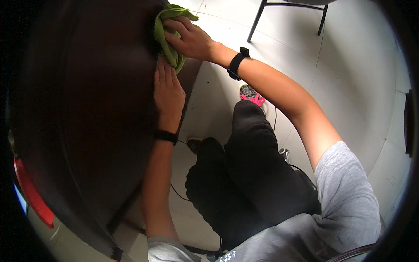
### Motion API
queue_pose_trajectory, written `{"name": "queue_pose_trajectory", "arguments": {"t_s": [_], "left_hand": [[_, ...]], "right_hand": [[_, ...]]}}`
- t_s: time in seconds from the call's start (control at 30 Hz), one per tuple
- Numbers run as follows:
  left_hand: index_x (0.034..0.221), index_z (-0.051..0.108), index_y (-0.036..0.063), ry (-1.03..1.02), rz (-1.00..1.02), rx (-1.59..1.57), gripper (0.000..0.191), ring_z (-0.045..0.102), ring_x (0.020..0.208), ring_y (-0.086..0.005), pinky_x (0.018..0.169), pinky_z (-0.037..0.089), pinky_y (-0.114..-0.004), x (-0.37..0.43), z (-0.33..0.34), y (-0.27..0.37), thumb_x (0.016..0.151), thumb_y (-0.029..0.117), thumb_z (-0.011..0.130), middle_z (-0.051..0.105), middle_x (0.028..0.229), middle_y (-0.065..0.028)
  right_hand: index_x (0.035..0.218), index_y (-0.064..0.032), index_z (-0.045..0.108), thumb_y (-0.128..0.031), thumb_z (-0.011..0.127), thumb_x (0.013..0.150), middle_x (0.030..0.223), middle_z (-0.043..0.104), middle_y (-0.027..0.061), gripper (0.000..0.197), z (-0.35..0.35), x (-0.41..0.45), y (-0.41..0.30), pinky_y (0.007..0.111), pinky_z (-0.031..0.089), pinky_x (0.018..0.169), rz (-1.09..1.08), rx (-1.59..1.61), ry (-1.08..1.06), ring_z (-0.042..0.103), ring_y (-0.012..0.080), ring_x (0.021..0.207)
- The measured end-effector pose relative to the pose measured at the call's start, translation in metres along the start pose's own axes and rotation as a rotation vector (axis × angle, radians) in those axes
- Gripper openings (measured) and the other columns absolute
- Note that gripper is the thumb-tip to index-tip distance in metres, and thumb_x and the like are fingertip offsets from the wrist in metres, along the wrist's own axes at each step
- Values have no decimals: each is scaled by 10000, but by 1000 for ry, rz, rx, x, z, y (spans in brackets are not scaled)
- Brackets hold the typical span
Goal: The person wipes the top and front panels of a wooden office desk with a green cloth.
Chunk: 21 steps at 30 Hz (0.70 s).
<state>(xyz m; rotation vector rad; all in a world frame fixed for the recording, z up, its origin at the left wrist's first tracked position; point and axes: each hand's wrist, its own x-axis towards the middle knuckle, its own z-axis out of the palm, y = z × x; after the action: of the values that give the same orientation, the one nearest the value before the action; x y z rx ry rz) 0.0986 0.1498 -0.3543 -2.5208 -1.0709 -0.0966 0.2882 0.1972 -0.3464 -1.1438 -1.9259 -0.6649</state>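
A crumpled green cloth (pixel 161 34) lies against the edge of a large dark brown piece of furniture (pixel 98 98). My right hand (pixel 190 37) grips the cloth from above, fingers bent into its folds. Just nearer to me, my left hand (pixel 170 93) lies along the furniture's edge, fingers straight and close together. Its fingertips meet the lower end of the cloth, and its thumb is hidden. Whether the left fingers pinch anything does not show. Black bands circle both forearms near the wrists.
Pale floor tiles (pixel 347 78) spread below. Dark metal chair or stool legs (pixel 257 21) stand at the top. Beside my legs lie a thin black cable (pixel 275 121) and a small silver-and-black object (pixel 284 154). Something red with a curved edge (pixel 32 193) shows at far left.
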Motion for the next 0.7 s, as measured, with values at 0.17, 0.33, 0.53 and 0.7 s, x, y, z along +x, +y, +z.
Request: {"name": "queue_pose_trajectory", "arguments": {"t_s": [0.17, 0.33, 0.53, 0.7], "left_hand": [[1310, 416, -105, -123, 92, 20, 452, 237, 1402, -290, 1154, 202, -408, -6, 37, 14, 910, 107, 431, 339, 1454, -184], [1357, 362, -102, -263, 106, -10, 464, 201, 1416, -237, 1167, 155, -352, -28, 48, 12, 933, 86, 377, 273, 1502, -158], [1380, 349, -72, -423, 82, 43, 470, 200, 1417, -192, 1169, 131, -324, -64, -3, -7, 940, 90, 373, 269, 1514, -124], [1376, 377, -47, -425, -2, 117, 469, 212, 1415, -192, 1166, 121, -342, -90, -60, -22, 930, 97, 395, 293, 1510, -92]], "right_hand": [[1086, -73, 574, -118, 620, 745, 1154, 520, 107, 347, 22, -45, 9, 332, 512, 876, 63, -8, -216, 497, 282, 1102], [1071, -95, 613, -159, 592, 784, 1155, 552, 52, 294, 32, -68, 5, 260, 478, 915, -157, -176, -554, 489, 249, 1125], [1079, -88, 622, -115, 610, 797, 1176, 573, 42, 284, 5, -32, -11, 278, 500, 901, -220, -16, -561, 487, 231, 1150], [1110, -91, 609, -134, 625, 799, 1158, 573, 33, 314, -36, 19, -17, 284, 536, 806, -274, 163, -492, 479, 223, 1159]]}}
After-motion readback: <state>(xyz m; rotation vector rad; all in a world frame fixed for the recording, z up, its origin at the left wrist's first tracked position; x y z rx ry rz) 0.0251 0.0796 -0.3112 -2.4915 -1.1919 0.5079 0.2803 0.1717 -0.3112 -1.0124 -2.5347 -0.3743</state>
